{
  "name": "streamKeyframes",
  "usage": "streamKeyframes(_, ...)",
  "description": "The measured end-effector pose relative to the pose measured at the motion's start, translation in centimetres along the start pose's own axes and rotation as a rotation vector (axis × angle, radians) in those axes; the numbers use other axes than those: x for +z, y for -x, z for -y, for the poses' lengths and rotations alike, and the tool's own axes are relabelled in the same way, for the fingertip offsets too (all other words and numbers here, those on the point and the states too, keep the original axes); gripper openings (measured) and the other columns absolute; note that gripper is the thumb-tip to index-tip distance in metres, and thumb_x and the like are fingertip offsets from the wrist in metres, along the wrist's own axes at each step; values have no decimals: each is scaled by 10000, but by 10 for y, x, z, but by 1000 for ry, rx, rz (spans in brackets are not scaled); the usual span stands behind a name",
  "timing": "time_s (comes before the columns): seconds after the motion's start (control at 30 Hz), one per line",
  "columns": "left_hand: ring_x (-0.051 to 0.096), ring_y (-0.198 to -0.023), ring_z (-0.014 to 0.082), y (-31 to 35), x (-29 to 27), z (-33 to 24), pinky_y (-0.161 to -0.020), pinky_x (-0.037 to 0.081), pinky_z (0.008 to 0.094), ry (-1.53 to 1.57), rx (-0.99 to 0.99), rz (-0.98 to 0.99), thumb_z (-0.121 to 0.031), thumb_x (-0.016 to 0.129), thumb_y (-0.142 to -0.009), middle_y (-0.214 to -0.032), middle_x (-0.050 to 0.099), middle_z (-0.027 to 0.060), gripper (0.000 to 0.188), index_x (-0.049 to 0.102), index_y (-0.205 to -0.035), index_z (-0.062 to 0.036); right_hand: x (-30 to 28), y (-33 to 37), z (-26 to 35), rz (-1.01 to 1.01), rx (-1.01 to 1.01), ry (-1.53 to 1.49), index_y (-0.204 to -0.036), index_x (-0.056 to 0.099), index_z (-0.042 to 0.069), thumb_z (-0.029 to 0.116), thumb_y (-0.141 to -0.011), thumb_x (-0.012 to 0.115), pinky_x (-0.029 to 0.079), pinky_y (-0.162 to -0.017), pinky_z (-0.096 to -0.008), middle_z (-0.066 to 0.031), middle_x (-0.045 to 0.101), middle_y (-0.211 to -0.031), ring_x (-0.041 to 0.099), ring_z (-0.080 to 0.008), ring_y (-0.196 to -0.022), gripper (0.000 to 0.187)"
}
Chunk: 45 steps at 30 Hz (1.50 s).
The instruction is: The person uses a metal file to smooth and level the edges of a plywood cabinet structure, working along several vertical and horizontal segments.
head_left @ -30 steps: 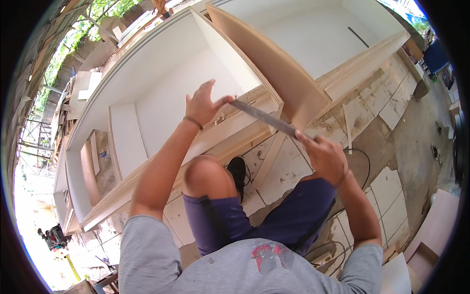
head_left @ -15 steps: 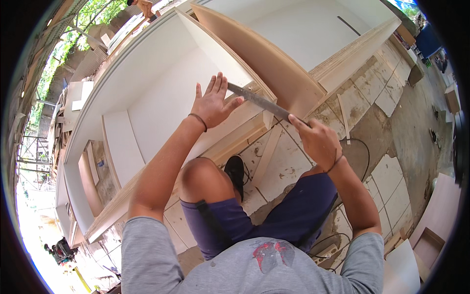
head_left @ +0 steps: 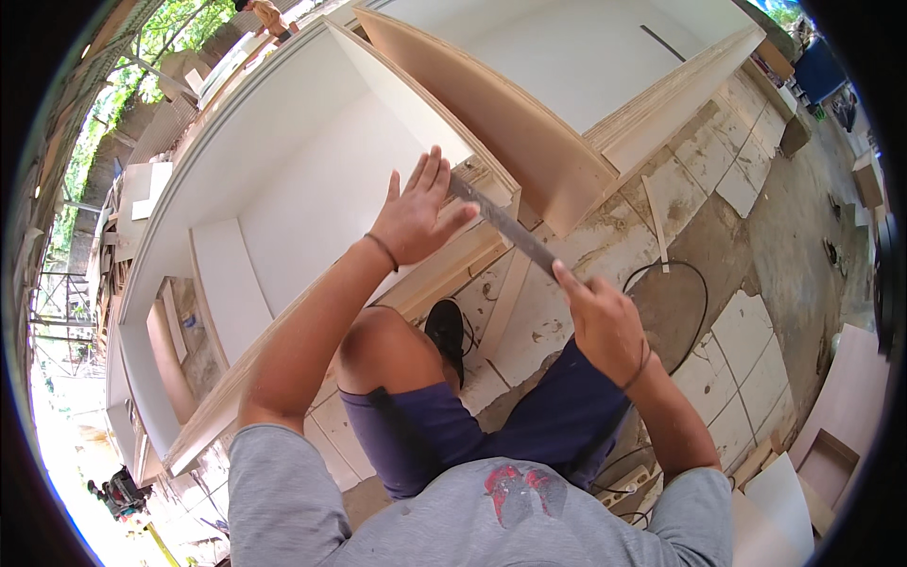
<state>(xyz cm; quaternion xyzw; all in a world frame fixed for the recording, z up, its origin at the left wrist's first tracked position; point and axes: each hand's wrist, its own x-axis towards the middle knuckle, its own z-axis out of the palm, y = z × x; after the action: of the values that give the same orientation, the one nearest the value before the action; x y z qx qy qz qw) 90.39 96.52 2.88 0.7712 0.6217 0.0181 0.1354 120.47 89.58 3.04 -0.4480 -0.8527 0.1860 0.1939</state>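
Right hand (head_left: pixel 607 328): wrapped round a long, flat, grey metal bar (head_left: pixel 515 232), hiding its near end.
Bar: runs toward ten o'clock.
Left hand (head_left: pixel 416 217): spread wide, contact with bar unclear.

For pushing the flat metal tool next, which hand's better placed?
Probably right: the right hand grips the near end of the flat metal tool; the left hand is open at its far end.

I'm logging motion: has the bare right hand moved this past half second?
Yes: the right hand drew back, farther from the nearest pale wooden corner of the white cabinet.
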Motion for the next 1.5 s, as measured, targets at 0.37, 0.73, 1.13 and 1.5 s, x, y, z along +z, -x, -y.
streamKeyframes(0.37,41,-1439,273,-34,3,0,-1133,54,529,-74,-26,-35,-724,217,-873,-1551,49,163,952,106,-1468,12,9,-11,8,45,44,-16,-1341,467,105,76,-852,542,487,-566,-425,-155,538,-763,578,-353,-614,495)
streamKeyframes(0.73,89,-1434,277,-33,9,-2,-1137,51,516,-107,65,-69,-638,263,-917,-1548,98,151,868,104,-1467,13,17,-4,27,3,99,-27,-1335,473,95,93,-867,536,484,-530,-430,-175,543,-759,581,-356,-569,472)
streamKeyframes(1.13,90,-1434,283,-34,8,-7,-1120,49,560,-152,89,-60,-666,287,-897,-1557,82,119,888,94,-1480,-25,24,6,39,80,186,-49,-1336,464,85,96,-863,533,491,-549,-462,-186,545,-775,583,-388,-593,478)
streamKeyframes(1.5,103,-1432,287,-7,14,11,-1133,45,521,-33,150,-44,-563,250,-955,-1552,99,134,763,125,-1474,-17,17,18,48,100,171,-178,-1299,497,66,66,-854,534,479,-577,-454,-183,549,-749,580,-388,-637,446)
